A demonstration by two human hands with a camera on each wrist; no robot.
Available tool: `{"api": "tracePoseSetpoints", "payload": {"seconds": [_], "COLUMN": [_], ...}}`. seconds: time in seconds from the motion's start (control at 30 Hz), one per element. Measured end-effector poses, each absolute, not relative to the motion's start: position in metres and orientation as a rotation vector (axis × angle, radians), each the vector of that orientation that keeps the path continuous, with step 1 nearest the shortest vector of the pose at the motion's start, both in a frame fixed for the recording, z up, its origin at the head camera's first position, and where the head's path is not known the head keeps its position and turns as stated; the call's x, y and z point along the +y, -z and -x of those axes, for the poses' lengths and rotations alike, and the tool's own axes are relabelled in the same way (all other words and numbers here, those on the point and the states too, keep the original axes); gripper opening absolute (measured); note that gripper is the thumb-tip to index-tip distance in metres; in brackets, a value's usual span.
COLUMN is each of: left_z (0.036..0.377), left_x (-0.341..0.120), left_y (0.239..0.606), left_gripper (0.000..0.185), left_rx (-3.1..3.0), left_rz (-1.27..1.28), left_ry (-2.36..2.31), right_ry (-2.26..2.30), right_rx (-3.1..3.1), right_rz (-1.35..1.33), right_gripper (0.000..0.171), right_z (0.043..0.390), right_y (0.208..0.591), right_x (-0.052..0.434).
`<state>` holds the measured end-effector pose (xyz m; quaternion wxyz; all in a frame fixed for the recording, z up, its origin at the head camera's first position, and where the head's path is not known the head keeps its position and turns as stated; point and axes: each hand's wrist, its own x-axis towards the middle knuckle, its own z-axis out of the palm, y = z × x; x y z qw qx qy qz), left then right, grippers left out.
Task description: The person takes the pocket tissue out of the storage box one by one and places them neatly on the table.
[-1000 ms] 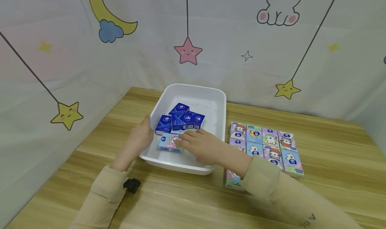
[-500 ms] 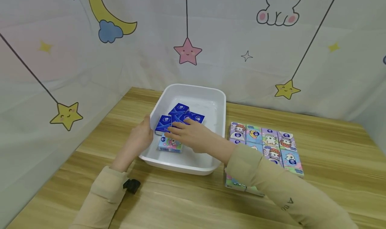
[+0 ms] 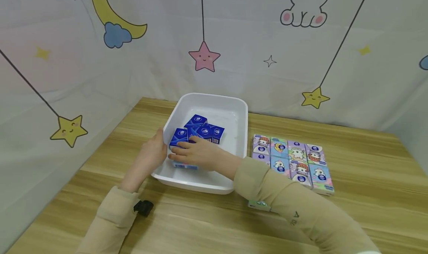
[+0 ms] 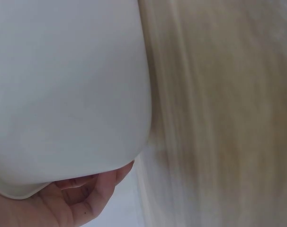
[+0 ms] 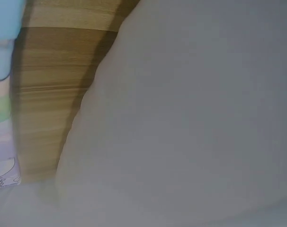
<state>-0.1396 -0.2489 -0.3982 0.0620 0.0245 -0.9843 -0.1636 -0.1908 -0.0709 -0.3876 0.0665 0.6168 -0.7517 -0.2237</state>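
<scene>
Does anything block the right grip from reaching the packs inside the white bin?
Nothing visible does. In the head view, the right grip is inside the open white bin, its fingers beside the blue packs and partly hiding a light-coloured pack. Whether it touches that pack cannot be told.

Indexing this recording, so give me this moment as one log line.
left hand: holds tray | right hand: over tray, partly covering blue packs | cartoon packs: on table, right of tray

The person wears a plain beige left sleeve (image 3: pixel 105 230) and a matching right sleeve (image 3: pixel 311 211) with small dark lettering (image 3: pixel 295 218), both broadly cuffed, a black fitting (image 3: pixel 143 208) beside the left cuff (image 3: pixel 117 207).
</scene>
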Motion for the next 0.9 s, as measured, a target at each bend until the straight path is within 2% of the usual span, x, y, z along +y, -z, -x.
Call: {"api": "tracePoseSetpoints", "payload": {"seconds": [0.13, 0.33, 0.57, 0.73, 0.9], "left_z": [0.138, 0.137, 0.137, 0.137, 0.138], "left_x": [-0.248, -0.248, -0.247, -0.247, -0.247], "left_y": [0.399, 0.4, 0.398, 0.397, 0.397], "left_gripper": [0.052, 0.05, 0.053, 0.053, 0.053], "left_rx": [-2.946, -2.922, -2.961, -2.979, -2.975], "left_rz": [-0.055, -0.046, -0.056, -0.063, -0.079], "left_ry": [0.487, 0.475, 0.488, 0.502, 0.518], "right_ry": [0.732, 0.766, 0.748, 0.688, 0.576], "right_rx": [-2.238, -2.219, -2.236, -2.277, -2.338], "right_rz": [-1.848, -1.827, -1.832, -1.83, -1.832], "right_gripper": [0.065, 0.067, 0.06, 0.047, 0.052], "right_z": [0.189, 0.187, 0.185, 0.185, 0.183], "right_y": [0.39, 0.39, 0.387, 0.387, 0.387], "right_x": [-0.072, -0.074, -0.074, -0.068, -0.059]}}
